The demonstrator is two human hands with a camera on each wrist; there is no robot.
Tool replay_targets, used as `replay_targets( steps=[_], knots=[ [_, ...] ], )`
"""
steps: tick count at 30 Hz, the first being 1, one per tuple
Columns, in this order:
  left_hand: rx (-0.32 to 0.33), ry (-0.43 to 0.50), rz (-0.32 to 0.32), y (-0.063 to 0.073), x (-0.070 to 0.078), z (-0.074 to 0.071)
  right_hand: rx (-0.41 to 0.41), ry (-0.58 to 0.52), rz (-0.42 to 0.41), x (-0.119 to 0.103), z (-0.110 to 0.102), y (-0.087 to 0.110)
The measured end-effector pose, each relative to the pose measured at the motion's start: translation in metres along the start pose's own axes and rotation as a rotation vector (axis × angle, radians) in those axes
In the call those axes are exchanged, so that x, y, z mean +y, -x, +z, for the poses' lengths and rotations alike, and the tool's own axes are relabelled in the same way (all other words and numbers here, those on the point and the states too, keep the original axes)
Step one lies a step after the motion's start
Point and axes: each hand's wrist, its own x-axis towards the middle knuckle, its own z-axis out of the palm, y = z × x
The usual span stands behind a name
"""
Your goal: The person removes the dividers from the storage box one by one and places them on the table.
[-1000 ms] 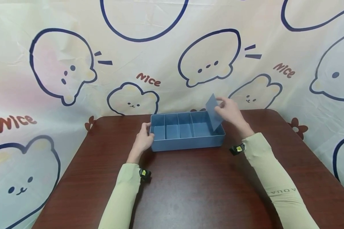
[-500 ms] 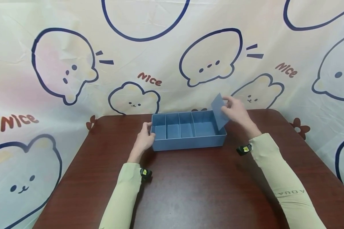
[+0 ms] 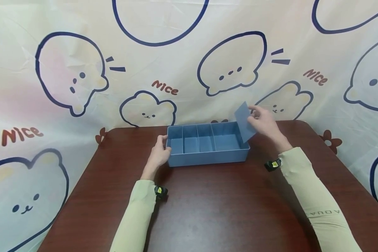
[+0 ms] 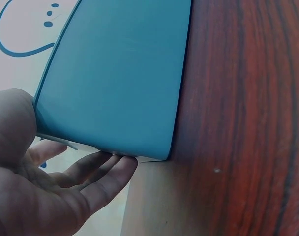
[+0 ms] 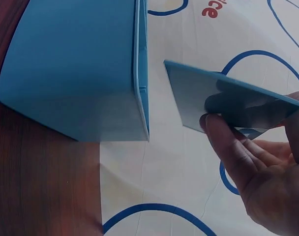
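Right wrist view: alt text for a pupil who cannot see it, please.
A right hand holds a flat, rectangular blue plastic panel, apart from a rectangular blue plastic box on a reddish-brown wood-grain table.

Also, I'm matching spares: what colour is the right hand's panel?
The panel is greyish blue, clearest in the head view.

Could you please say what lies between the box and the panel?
In the right wrist view, only a bare gap separates the box from the panel.

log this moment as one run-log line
left hand: grips end of blue box | right hand: holds blue panel, apart from box | box: on table, four compartments visible
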Motion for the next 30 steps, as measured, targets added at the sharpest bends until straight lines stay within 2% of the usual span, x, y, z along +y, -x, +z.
replay_targets(
  steps=[14, 19, 30],
  knots=[
    [0.004, 0.016, 0.006, 0.001, 0.001, 0.001, 0.004, 0.005, 0.016, 0.016, -0.017, 0.005],
    [-0.004, 0.013, 0.011, 0.001, 0.000, 0.001, -0.018, -0.003, 0.029, 0.021, -0.022, 0.007],
    [0.015, -0.004, 0.004, 0.000, 0.002, 0.002, -0.023, 0.056, 0.038, 0.023, -0.030, 0.013]
  ],
)
